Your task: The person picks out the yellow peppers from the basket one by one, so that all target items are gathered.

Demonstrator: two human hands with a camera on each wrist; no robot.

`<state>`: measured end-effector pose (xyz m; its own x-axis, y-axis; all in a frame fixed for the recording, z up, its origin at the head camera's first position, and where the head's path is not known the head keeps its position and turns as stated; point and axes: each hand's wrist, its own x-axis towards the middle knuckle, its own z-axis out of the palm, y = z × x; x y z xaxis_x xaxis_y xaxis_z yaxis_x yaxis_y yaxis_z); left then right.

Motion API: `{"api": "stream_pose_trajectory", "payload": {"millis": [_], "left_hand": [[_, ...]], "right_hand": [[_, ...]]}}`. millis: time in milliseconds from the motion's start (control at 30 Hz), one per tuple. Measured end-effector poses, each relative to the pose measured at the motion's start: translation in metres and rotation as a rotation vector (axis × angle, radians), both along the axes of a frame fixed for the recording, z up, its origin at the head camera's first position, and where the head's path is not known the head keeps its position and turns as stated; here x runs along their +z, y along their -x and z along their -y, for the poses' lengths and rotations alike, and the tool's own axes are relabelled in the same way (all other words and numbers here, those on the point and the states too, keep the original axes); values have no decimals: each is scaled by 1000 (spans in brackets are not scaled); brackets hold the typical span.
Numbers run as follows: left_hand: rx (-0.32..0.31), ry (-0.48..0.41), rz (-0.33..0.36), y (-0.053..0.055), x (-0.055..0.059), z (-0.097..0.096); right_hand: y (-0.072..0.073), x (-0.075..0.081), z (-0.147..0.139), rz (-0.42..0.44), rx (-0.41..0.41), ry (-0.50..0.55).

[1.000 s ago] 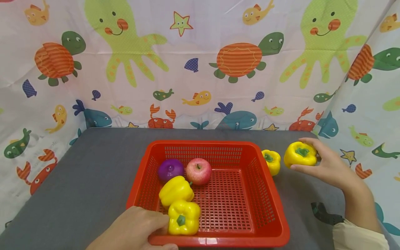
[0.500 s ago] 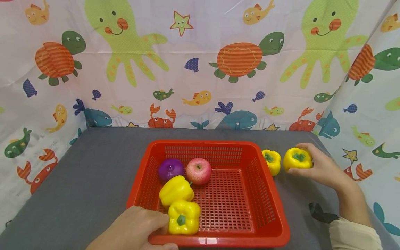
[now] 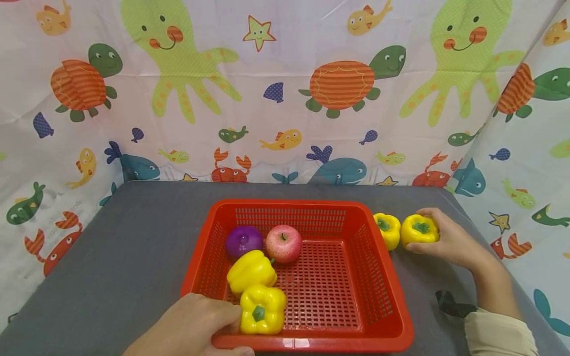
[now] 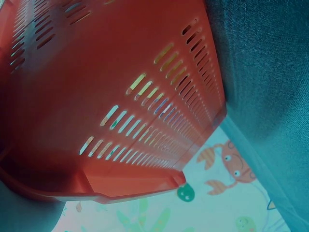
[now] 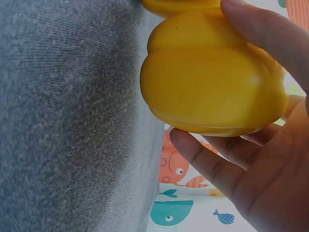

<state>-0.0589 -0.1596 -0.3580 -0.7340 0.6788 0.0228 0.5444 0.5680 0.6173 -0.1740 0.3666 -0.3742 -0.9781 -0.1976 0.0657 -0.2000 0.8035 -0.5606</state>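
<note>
My right hand [image 3: 451, 242] holds a yellow bell pepper [image 3: 418, 228] between thumb and fingers, its green stem up, close over the grey cloth. The right wrist view shows the same bell pepper [image 5: 212, 72] filling the grasp. Just left of it, a second yellow bell pepper [image 3: 388, 232] stands against the outside of the red basket [image 3: 343, 342]. My left hand [image 3: 196, 324] grips that basket's rim at the front left corner. Inside the basket lie a purple onion [image 3: 244, 242], a red apple [image 3: 283, 244] and two yellow bell peppers [image 3: 251, 272], one behind the other.
Grey cloth [image 3: 102, 262] covers the table on both sides of the basket. A white curtain [image 3: 285, 54] printed with sea animals hangs behind and along the sides. A black strap [image 3: 454, 304] sits by the right wrist, over a pale sleeve [image 3: 498, 331].
My right hand has moved down and a little left with its bell pepper, bringing it beside the one outside the basket. The left hand and the basket have stayed put.
</note>
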Motion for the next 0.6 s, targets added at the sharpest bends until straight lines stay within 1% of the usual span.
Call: {"api": "stream_pose_trajectory", "payload": {"millis": [133,600], "left_hand": [[-1,6,-3,0,0,0],[3,20,19,0,2,0]], "right_hand": [[0,-1,0,11,-2,-4],[0,-8,-1,25,-4,9]]}}
